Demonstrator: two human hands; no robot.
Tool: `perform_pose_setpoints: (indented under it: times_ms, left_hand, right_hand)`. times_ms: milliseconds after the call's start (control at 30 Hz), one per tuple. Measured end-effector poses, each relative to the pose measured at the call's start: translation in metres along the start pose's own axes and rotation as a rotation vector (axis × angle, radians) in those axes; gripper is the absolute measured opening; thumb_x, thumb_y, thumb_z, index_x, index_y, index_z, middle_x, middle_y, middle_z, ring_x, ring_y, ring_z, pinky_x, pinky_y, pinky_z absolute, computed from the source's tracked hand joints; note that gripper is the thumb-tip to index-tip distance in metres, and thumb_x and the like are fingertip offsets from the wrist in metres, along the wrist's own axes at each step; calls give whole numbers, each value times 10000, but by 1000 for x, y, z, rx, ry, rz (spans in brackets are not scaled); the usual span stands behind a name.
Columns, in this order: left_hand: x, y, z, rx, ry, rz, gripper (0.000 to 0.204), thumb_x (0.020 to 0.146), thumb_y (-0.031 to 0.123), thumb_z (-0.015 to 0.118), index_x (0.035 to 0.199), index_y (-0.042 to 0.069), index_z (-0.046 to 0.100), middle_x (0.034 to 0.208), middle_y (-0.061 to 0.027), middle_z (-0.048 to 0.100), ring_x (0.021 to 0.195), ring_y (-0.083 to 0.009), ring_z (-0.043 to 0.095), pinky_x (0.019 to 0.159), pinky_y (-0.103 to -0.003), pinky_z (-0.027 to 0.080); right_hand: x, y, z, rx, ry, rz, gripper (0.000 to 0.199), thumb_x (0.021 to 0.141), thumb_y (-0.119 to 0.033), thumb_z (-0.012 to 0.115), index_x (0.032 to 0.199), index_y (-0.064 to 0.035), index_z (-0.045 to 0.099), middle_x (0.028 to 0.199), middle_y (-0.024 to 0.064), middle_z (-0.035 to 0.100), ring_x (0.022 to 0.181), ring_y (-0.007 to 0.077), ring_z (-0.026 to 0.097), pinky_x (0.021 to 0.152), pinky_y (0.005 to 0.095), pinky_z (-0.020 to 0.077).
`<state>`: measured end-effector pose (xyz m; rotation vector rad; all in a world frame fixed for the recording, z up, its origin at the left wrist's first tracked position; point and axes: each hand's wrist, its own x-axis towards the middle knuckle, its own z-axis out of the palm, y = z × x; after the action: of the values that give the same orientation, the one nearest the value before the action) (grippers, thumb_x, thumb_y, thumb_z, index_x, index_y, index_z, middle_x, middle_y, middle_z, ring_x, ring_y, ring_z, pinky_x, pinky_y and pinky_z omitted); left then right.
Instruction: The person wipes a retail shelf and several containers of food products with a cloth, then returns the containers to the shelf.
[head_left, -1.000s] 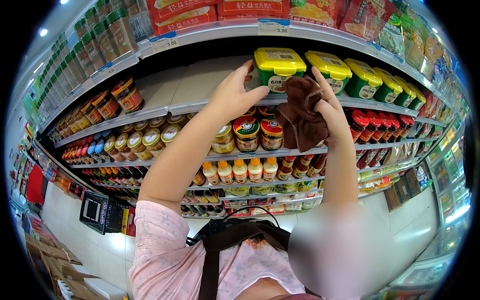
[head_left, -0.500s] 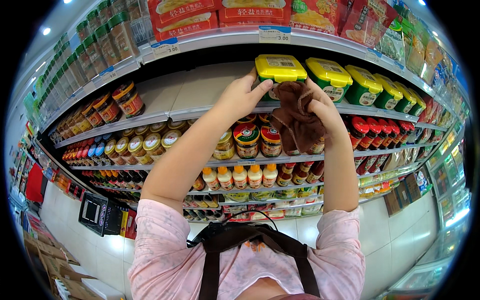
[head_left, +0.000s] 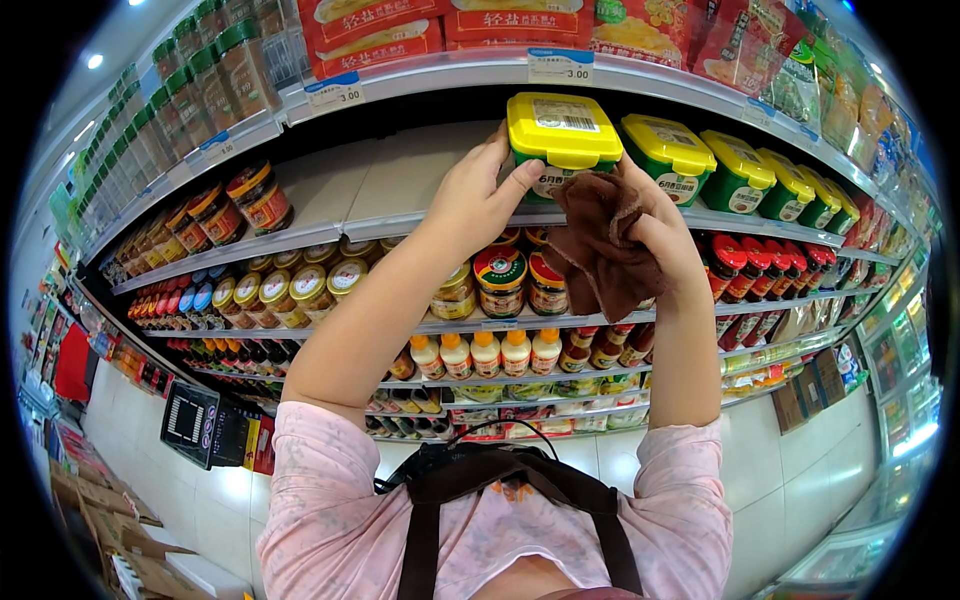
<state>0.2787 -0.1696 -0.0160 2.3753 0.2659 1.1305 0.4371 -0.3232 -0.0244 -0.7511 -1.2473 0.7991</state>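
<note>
Counting 2 hands [head_left: 478, 192], 1 cloth [head_left: 602, 245], 6 tubs [head_left: 548, 178] with 6 yellow lids [head_left: 563, 122], 5 white bottles [head_left: 485, 360] with 5 orange caps [head_left: 485, 338], 2 sleeves [head_left: 320, 450], 2 apron straps [head_left: 420, 550]. Seeing at least 3 black-lidded jars [head_left: 262, 203], at least 4 price tags [head_left: 560, 66]. Can't get a firm number on red-lidded jars [head_left: 725, 263]: packed too tight.

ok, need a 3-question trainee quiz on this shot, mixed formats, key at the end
1. True or false: the right hand holds the crumpled dark-brown cloth.
2. On which side of the leftmost green plastic tub with a yellow lid is the left hand? A: right. B: left. C: back.
3. Fill in: one shelf below the tubs, just right of the right hand, the round dark jars have ___ lids.

Key: 1 true; 2 B; 3 red.
</note>
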Motion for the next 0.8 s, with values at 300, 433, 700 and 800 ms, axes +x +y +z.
perform_pose_setpoints:
  times_ms: [300, 433, 700, 800]
  left_hand:
    - [-24, 25, -14, -45, 13, 77, 536, 913, 298, 489, 1332, -8, 355, 1221, -240, 503, 1149, -378, 470, 960, -390, 365]
    - [-41, 30, -18, -75, 2, 113, 596, 915, 289, 490, 1368, -35, 276, 1315, -252, 418, 1224, -383, 400, 1000, -382, 327]
    - [-87, 32, -9, -248, -15, 53, 750, 912, 311, 521, 1425, -31, 94, 1468, -262, 138, 1367, -350, 181, 1060, -362, 256]
    - [-108, 30, -6, -521, -23, -17, 816, 890, 274, 573, 1434, -19, 40, 1475, -227, 122, 1339, -284, 242, 1044, -347, 286]
  right_hand:
    - [-18, 1, 17, -56, 16, -71, 784, 689, -142, 574, 1378, 65, 261, 1284, 136, 453, 1137, 212, 511, 964, 295, 393]
    - [-31, -7, 38, -21, 43, -37, 846, 669, -202, 644, 1371, 75, 264, 1304, 145, 437, 1138, 222, 516, 967, 303, 396]
    - [-62, -4, 50, 96, -40, 3, 824, 716, -81, 602, 1414, 55, 185, 1397, 144, 337, 1260, 216, 387, 1027, 317, 315]
    - [-76, 7, 53, 127, -91, 55, 851, 714, -98, 621, 1419, 52, 170, 1380, 132, 365, 1230, 195, 416, 993, 291, 337]
